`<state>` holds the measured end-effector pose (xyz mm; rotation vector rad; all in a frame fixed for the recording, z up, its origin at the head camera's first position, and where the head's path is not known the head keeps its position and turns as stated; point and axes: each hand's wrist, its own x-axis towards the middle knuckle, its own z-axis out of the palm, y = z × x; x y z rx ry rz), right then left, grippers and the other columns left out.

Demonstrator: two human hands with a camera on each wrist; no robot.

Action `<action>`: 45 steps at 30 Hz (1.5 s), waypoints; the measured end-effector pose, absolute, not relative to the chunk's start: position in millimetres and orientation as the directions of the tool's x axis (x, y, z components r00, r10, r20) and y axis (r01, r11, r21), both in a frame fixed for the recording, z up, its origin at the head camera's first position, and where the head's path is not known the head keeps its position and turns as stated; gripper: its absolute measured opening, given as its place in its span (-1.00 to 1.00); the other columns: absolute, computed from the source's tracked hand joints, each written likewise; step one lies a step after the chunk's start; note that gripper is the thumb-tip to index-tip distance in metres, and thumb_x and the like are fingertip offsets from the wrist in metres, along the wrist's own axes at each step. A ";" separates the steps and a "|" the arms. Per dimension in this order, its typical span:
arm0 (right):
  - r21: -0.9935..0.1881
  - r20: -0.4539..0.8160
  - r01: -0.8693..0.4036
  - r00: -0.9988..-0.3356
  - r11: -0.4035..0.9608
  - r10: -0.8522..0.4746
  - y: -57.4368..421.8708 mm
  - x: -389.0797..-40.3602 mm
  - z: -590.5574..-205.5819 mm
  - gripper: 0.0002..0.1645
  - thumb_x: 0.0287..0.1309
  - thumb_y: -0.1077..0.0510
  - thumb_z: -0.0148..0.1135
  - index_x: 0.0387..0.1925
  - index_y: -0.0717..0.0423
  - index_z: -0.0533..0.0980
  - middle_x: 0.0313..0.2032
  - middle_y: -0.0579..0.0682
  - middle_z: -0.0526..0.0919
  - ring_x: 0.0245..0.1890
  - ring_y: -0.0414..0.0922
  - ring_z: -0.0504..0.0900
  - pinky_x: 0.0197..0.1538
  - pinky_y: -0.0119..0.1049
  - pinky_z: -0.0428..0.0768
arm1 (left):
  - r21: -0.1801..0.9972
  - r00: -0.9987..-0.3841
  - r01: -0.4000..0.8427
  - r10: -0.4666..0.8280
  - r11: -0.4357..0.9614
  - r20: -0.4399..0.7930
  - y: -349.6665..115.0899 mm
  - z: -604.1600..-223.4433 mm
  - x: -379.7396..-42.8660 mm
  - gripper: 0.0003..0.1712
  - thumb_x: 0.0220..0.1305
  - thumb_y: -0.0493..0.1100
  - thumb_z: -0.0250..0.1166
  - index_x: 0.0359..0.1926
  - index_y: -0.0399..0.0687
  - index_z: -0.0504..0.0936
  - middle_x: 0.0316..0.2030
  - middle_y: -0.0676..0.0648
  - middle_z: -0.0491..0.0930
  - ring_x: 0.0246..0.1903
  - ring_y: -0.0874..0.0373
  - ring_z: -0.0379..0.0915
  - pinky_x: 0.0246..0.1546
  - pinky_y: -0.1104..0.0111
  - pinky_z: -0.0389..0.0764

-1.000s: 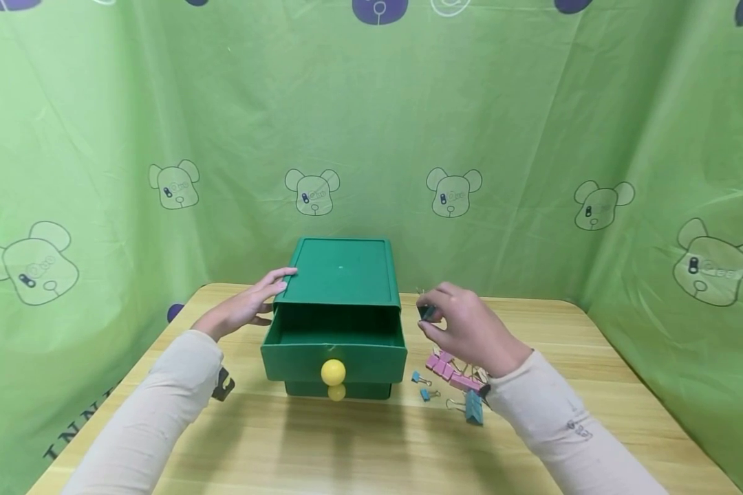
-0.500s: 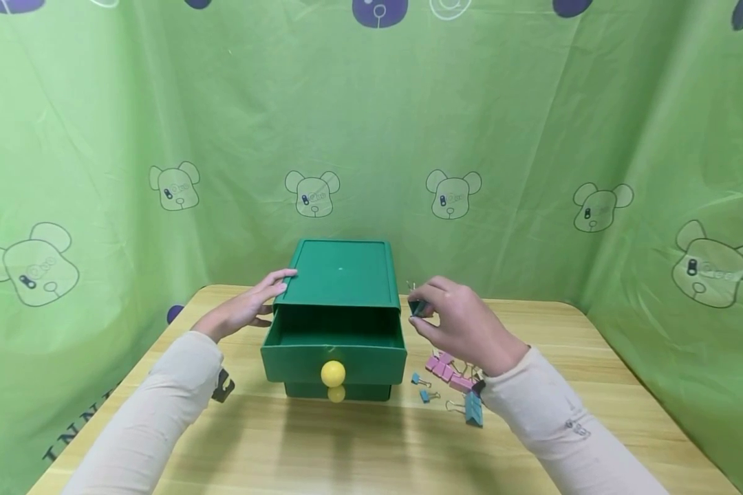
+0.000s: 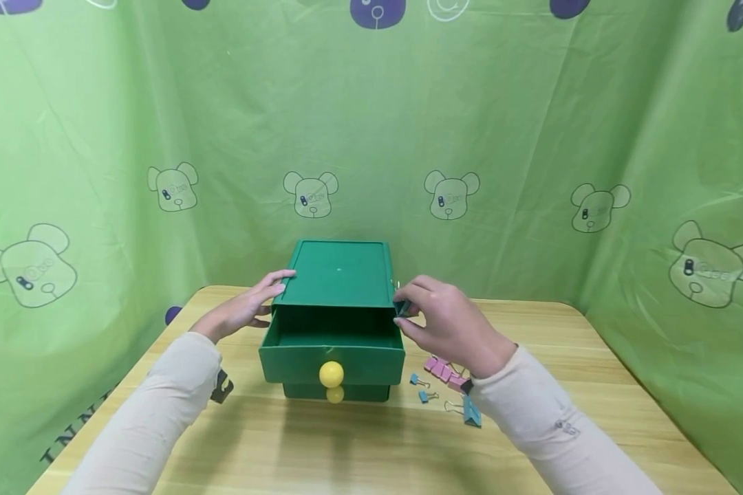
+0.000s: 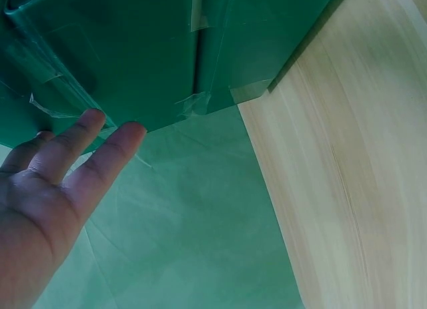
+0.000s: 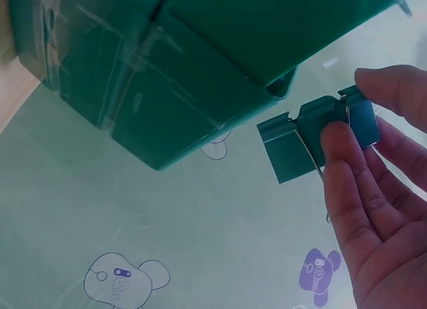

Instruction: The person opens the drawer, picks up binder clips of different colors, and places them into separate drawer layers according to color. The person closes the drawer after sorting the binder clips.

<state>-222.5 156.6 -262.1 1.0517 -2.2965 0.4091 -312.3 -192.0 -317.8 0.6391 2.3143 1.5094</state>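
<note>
A green drawer box (image 3: 340, 271) stands on the table with its upper drawer (image 3: 331, 363) pulled out, a yellow knob (image 3: 331, 375) on its front. My left hand (image 3: 244, 309) rests at the box's left top edge, fingers fairly straight, as the left wrist view also shows. Between thumb and fingers my right hand (image 3: 448, 323) pinches a dark teal binder clip (image 5: 297, 142), close by the right side of the box near the drawer opening. In the right wrist view the clip's wire handles lie partly behind the fingers.
Right of the box lie several pink binder clips (image 3: 441, 369), two small blue binder clips (image 3: 424, 397) and a larger blue one (image 3: 472, 411), partly near the right sleeve. The wooden table (image 3: 359, 454) is surrounded by a green curtain (image 3: 371, 124).
My right hand has moved left with the binder clip, from apart from the box to beside the drawer's right edge. My left hand stays at the box.
</note>
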 end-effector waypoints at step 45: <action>-0.241 0.474 -0.783 -0.611 0.574 -0.634 136.9 -216.3 -266.3 -0.71 0.09 0.19 0.42 -0.16 0.21 0.57 -0.28 -0.05 0.62 -0.40 -0.31 0.61 -0.34 -0.40 0.64 | 0.919 -0.849 0.202 0.528 0.339 -0.008 -192.6 -320.5 -315.0 -0.32 0.51 0.25 -0.25 0.51 0.20 -0.13 0.50 -0.23 -0.37 0.31 -0.60 -0.19 0.23 -0.33 0.07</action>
